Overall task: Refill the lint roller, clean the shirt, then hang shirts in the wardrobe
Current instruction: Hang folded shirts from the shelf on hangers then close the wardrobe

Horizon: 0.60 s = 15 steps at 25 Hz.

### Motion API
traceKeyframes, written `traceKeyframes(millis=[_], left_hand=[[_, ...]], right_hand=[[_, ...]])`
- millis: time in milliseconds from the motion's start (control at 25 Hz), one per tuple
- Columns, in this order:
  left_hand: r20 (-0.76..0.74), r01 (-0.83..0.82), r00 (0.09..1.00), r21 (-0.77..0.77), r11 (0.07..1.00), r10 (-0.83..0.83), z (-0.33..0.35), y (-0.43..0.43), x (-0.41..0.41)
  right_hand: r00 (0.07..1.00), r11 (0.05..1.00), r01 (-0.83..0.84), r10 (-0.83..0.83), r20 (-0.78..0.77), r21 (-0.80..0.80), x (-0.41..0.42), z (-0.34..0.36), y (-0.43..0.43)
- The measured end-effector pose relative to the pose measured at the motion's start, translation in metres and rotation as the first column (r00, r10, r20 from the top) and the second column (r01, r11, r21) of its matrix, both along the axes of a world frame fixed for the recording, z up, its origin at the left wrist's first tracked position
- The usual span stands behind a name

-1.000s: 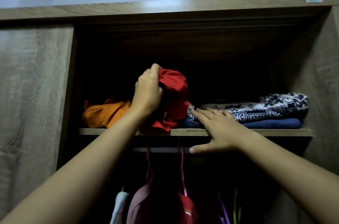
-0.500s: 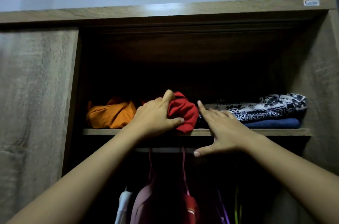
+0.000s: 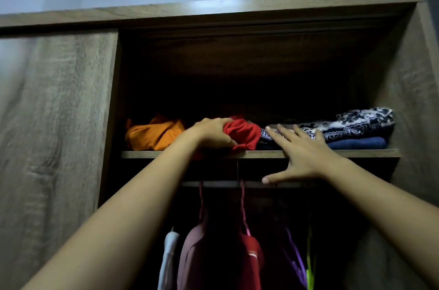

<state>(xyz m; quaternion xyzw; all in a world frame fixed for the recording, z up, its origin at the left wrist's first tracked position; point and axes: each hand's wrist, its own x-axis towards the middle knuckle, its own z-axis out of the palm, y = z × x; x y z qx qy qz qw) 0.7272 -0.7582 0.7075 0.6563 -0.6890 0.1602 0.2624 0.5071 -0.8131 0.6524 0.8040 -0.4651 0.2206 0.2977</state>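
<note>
Two bare forearms, seemingly sleeveless; fingers (image 3: 282, 131) apparently ringless.

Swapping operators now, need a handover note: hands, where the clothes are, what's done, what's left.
Left hand: closed on the red cloth, pressing it onto the shelf.
Right hand: open, flat against the patterned folded pile at the shelf edge.
Orange cloth lies on the shelf to the left.
Done: several garments hang on the rail below.
Left: release the red cloth; the lint roller is not in view.
</note>
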Motion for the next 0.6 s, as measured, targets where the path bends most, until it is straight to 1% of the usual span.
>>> traceKeyframes(millis=[120, 200, 320, 400, 480, 520, 600], left_hand=[[0.108, -0.033, 0.993, -0.193, 0.981, 0.055, -0.007, 0.003, -0.004], [0.175, -0.062, 0.977, -0.327, 0.943, 0.125, -0.023, 0.002, -0.003], [0.251, -0.027, 0.953, -0.488, 0.872, 0.17, -0.028, 0.003, 0.0], [0.185, -0.016, 0.97, -0.603, 0.798, 0.159, -0.015, 0.014, 0.004], [0.108, -0.01, 0.986, -0.717, 0.697, 0.126, 0.002, 0.026, 0.006], [0.107, 0.0, 0.987, -0.751, 0.661, 0.122, 0.009, 0.031, 0.006], [0.136, 0.026, 0.983, -0.778, 0.627, 0.127, 0.016, 0.039, 0.004]], right_hand=[[1.0, 1.0, -0.022, 0.022, 0.009, -0.008, -0.001, -0.007, -0.001], [0.999, 0.999, -0.039, 0.039, 0.006, -0.007, -0.003, -0.009, 0.002], [1.0, 0.999, -0.026, 0.026, 0.002, 0.028, -0.006, -0.008, 0.008], [1.0, 0.999, -0.027, 0.027, 0.003, 0.04, -0.005, -0.008, 0.01], [0.999, 0.999, -0.036, 0.035, 0.017, 0.033, -0.004, -0.01, 0.01], [0.999, 0.999, -0.037, 0.036, 0.018, 0.028, -0.004, -0.011, 0.009], [0.999, 0.999, -0.033, 0.033, 0.021, 0.019, -0.004, -0.012, 0.008]])
